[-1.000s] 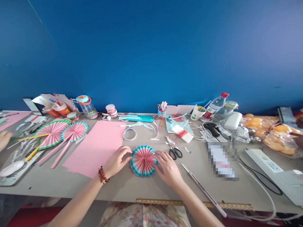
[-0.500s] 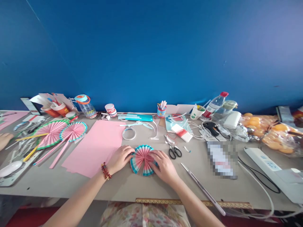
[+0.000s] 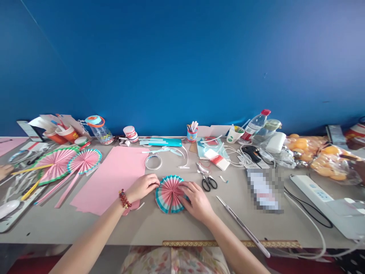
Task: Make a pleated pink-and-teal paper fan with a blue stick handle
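Observation:
A round pleated paper fan (image 3: pixel 169 193), pink with teal and white edging, lies on the grey table (image 3: pixel 199 224) in front of me. My left hand (image 3: pixel 142 187), with a red bead bracelet at the wrist, pinches the fan's left edge. My right hand (image 3: pixel 195 199) presses on the fan's right side with curled fingers. Black-handled scissors (image 3: pixel 207 179) lie just right of my right hand.
A pink paper sheet (image 3: pixel 114 179) lies left of the fan, with two finished fans on sticks (image 3: pixel 71 161) beyond. A tape ring (image 3: pixel 153 161), a long metal rod (image 3: pixel 242 225), cups, a bottle, cables, a power strip (image 3: pixel 313 190) and bagged oranges crowd the back and right. Another person's hand (image 3: pixel 4 171) shows at far left.
The fan's lower gap has closed into a fuller circle between my hands. My left hand shifted slightly left along the rim. The view drifted a little.

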